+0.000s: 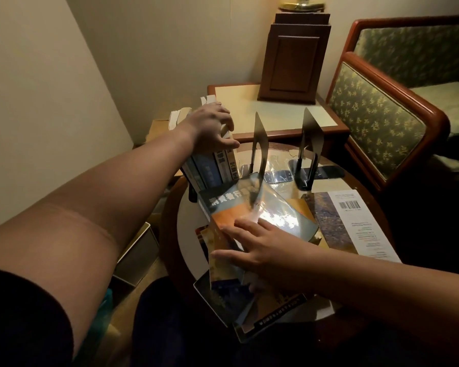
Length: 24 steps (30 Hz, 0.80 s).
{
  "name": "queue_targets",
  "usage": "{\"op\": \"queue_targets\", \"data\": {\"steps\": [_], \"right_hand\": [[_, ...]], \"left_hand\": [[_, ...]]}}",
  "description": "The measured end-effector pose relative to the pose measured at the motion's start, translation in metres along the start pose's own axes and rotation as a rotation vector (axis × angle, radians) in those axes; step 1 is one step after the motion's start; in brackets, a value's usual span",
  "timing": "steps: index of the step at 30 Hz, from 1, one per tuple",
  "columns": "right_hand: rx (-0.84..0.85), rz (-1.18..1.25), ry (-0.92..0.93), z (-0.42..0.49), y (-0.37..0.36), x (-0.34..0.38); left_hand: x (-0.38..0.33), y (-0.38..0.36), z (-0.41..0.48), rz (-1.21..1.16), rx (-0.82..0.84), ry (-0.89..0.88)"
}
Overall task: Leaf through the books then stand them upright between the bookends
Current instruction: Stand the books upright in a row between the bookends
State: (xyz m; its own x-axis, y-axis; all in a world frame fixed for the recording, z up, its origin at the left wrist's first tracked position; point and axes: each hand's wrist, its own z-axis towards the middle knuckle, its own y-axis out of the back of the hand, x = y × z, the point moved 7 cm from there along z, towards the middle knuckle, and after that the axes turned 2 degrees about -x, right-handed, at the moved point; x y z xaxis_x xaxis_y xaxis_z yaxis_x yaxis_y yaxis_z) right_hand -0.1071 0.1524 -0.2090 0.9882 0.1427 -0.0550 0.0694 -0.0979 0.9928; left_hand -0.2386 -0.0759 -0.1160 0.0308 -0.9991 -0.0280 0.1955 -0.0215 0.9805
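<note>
Several books stand upright in a row (211,168) at the far left of the round table. My left hand (212,128) grips their tops and holds them together. Two dark metal bookends (260,144) (311,144) stand to the right of the row, with a gap between them. A glossy blue and orange book (260,210) lies flat on top of a loose pile. My right hand (252,247) rests flat on that pile with fingers spread. A white-backed book with a barcode (355,221) lies at the right.
The round glass-topped table (188,234) has a wooden rim. Behind it stand a square side table (276,112) with a wooden box (292,62). A green patterned armchair (382,115) is at the right. A cardboard box (138,255) sits on the floor at the left.
</note>
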Motion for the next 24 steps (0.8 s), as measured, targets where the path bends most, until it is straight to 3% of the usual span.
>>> {"op": "queue_targets", "data": {"steps": [7, 15, 20, 24], "right_hand": [[0.128, 0.141, -0.044, -0.011, 0.0, -0.019], [-0.214, 0.312, -0.109, -0.082, 0.038, -0.079], [-0.262, 0.279, -0.152, -0.119, 0.021, -0.08], [-0.172, 0.182, -0.137, -0.123, -0.003, -0.074]], "left_hand": [[-0.001, 0.001, -0.002, -0.003, -0.012, 0.004], [-0.003, 0.001, -0.003, 0.0, -0.064, -0.02], [-0.002, 0.0, -0.003, -0.004, -0.037, -0.003], [-0.007, 0.004, -0.003, -0.02, -0.047, -0.016]]}}
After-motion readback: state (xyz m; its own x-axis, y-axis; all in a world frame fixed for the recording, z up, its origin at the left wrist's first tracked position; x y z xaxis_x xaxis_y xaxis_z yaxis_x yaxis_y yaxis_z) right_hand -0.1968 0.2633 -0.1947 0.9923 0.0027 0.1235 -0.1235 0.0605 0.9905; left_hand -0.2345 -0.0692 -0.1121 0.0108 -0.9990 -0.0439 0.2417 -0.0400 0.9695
